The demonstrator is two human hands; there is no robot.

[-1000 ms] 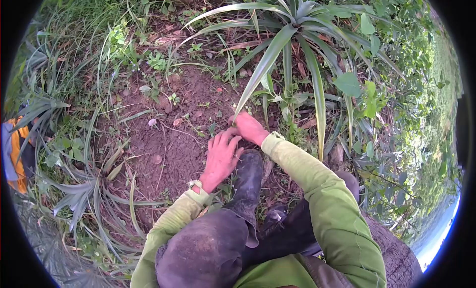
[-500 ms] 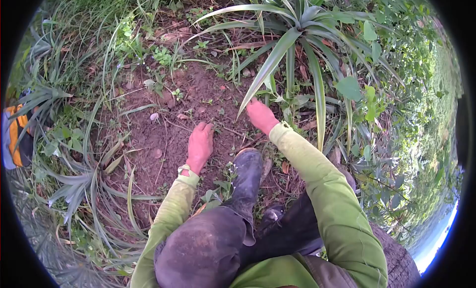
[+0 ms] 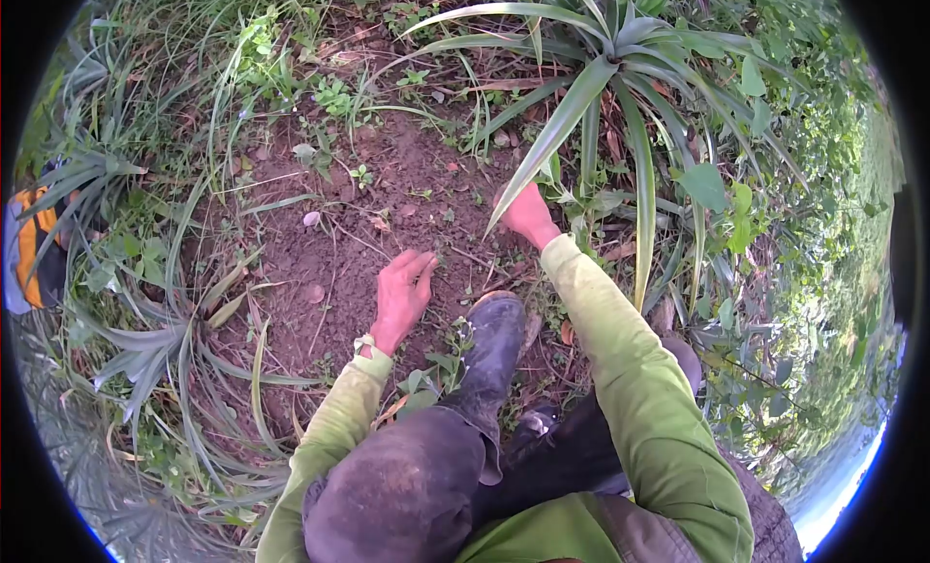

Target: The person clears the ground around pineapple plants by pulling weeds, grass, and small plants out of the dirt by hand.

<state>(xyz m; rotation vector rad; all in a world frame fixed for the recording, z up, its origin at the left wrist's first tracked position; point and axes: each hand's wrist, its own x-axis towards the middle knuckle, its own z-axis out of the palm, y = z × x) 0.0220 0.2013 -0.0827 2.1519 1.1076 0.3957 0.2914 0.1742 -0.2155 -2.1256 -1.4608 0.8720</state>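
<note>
My left hand (image 3: 402,297) is low over the brown soil (image 3: 334,272), just ahead of the dark boot (image 3: 492,335). Its fingers are curled in with the thumb close to them. What they hold, if anything, is too small to make out. Farther right, my right hand (image 3: 528,217) is down at the ground, beside the base of some small weeds (image 3: 578,206). A long leaf (image 3: 554,117) of a spiky rosette plant (image 3: 620,57) passes in front of its fingers, so their grip is hidden.
Another spiky plant (image 3: 184,332) grows at the left, among long grass. An orange and black object (image 3: 37,248) lies at the far left edge. A pale round thing (image 3: 311,218) and thin twigs lie on the soil. Dense green foliage (image 3: 775,263) stands at the right.
My left hand has turned and shifted slightly right, with its thumb now showing. The right hand has moved a little right and lower, its fingers now more covered by the leaf.
</note>
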